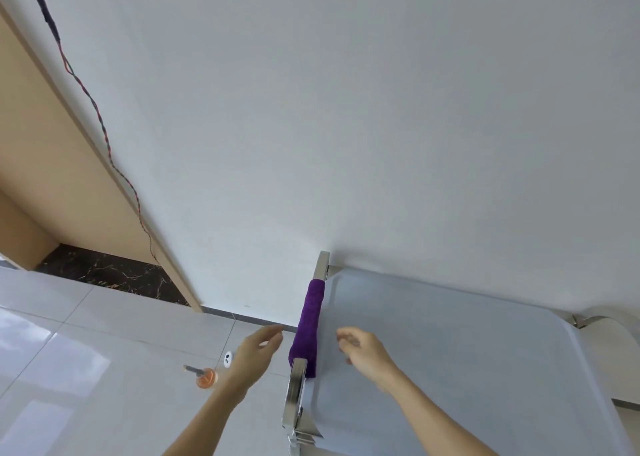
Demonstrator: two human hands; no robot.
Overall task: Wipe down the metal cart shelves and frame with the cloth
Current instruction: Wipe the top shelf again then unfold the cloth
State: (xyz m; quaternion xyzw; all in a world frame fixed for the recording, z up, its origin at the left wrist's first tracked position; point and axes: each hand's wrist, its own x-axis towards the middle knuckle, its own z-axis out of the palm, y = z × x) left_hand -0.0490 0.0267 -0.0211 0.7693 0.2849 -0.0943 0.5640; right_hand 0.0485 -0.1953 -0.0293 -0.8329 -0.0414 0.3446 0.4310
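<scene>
The purple cloth (307, 327) hangs draped over the cart's metal handle bar (322, 265) at lower centre of the frame, bunched along the rail; neither hand holds it. The left hand (254, 351) hovers just left of the cloth with fingers straight and slightly spread, not touching; the right hand (363, 351) hovers just right of it, over the top shelf (467, 344), fingers loosely curled and gripping nothing.

Judging from this, the risk is a one-sided tug — the cloth could slide off the rail's left side and drop to the tiled floor (104, 351), picking up grit that would then scratch or smear the steel; taking it from both sides at once would prevent that. A hard pull might also roll the cart, though its wheels are out of view.

The shelf's raised rim and rounded corners will trap dirt, so wiping there wants a fingertip behind the cloth; the far edge sits against the white wall (346, 109), leaving little room there. To the left the floor is open, apart from a small orange object (204, 377) lying near the left wrist.
</scene>
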